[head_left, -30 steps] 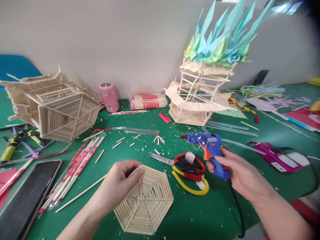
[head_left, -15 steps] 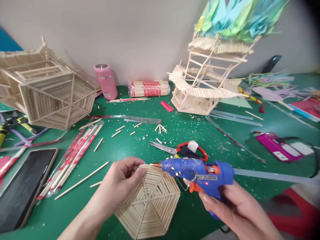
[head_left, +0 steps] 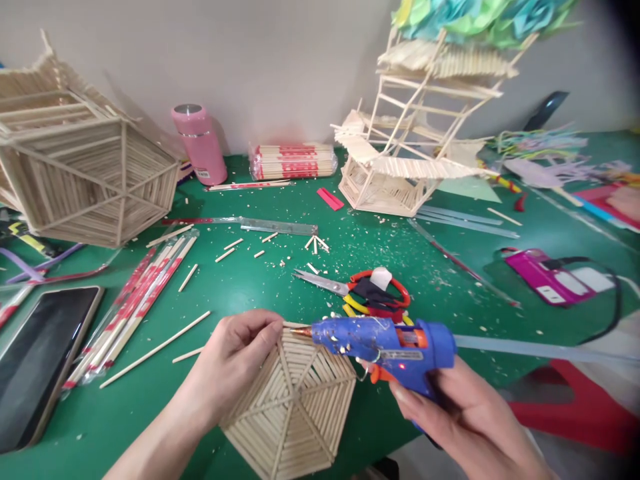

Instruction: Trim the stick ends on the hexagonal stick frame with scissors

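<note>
A many-sided panel of thin wooden sticks (head_left: 295,407) lies low in the middle of the head view, with spokes meeting at its centre. My left hand (head_left: 233,363) pinches its upper left edge between thumb and fingers. The blue glue gun (head_left: 385,347) is gripped by my right hand (head_left: 450,407), a finger at its orange trigger. Its metal nozzle points left and meets the panel's top edge close to my left fingertips. A clear glue stick (head_left: 540,349) extends from the gun's back. Behind the gun rest orange-handled scissors (head_left: 345,288).
Two stick structures stand behind, a large one (head_left: 100,180) left and a tiered one (head_left: 400,173) right. A phone (head_left: 45,367), packaged sticks (head_left: 135,303), pink bottle (head_left: 200,143), stick bundle (head_left: 293,161) and magenta device (head_left: 550,277) lie around. Scraps litter the green table (head_left: 240,273).
The view has shifted, so the background sits slightly lower-angled and further left. The glue gun's nozzle has moved a little left along the panel's top edge, nearer my left fingertips. Both grips look the same.
</note>
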Demonstrator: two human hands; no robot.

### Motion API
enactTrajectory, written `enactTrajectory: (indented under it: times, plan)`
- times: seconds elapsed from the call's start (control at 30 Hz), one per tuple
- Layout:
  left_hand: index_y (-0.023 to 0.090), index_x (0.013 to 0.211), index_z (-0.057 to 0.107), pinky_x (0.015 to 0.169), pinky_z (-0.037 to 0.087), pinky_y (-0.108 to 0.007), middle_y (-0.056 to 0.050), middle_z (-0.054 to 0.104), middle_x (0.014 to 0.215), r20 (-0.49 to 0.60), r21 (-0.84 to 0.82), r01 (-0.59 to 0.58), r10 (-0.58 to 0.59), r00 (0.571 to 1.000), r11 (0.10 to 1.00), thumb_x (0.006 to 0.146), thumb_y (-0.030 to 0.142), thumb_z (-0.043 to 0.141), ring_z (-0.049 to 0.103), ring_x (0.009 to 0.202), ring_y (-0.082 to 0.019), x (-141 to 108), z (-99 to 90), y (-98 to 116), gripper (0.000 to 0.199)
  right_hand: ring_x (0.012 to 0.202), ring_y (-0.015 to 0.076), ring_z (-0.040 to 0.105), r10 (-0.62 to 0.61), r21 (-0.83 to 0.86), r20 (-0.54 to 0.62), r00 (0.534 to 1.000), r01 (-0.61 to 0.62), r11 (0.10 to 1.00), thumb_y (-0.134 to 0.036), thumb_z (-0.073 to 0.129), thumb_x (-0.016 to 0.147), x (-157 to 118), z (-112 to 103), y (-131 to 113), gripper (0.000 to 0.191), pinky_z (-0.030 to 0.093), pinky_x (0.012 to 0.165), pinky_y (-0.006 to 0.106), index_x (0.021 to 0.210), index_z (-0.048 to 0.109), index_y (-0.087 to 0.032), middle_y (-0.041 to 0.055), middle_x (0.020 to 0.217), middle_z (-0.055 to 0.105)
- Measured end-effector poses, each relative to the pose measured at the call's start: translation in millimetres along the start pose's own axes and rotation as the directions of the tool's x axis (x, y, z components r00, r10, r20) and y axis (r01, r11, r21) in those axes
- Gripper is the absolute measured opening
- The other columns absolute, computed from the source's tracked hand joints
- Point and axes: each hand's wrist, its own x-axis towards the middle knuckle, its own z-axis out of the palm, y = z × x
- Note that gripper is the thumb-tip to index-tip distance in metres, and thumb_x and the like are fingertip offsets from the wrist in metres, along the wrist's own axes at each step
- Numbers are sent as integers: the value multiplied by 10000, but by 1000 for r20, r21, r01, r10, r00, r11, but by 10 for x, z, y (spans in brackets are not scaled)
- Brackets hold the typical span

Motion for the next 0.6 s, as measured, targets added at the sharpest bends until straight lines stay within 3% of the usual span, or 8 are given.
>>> enactTrajectory:
  times: [0.17, 0.37, 0.6]
  plan:
    - [176, 675, 601, 520, 350, -199, 20, 523, 638, -9, 42, 1, -1, 1000, 999, 834, 402, 476, 465, 613, -131, -4, 14, -12, 303, 720, 204, 648, 7, -27, -42, 999, -8, 1000, -343, 561, 819, -39, -23, 18, 434, 563, 590, 261, 1250, 519, -300, 58, 984, 685]
    - [179, 695, 605, 528, 352, -204, 18, 508, 636, -7, 78, -34, 35, 999, 996, 852, 386, 453, 455, 617, -135, -9, 33, -43, 301, 801, 229, 653, -17, -109, -62, 998, 10, 994, -341, 575, 809, -79, -19, 28, 437, 563, 678, 294, 1241, 530, -291, 66, 1016, 681]
    - [176, 738, 580, 511, 339, -203, 21, 503, 649, 33, 59, -16, 14, 999, 998, 855, 411, 450, 445, 608, -126, -24, 47, -34, 294, 924, 245, 633, 36, -52, -61, 997, -39, 998, -352, 556, 825, -88, 33, 25, 396, 541, 778, 331, 1216, 539, -289, 67, 1087, 660]
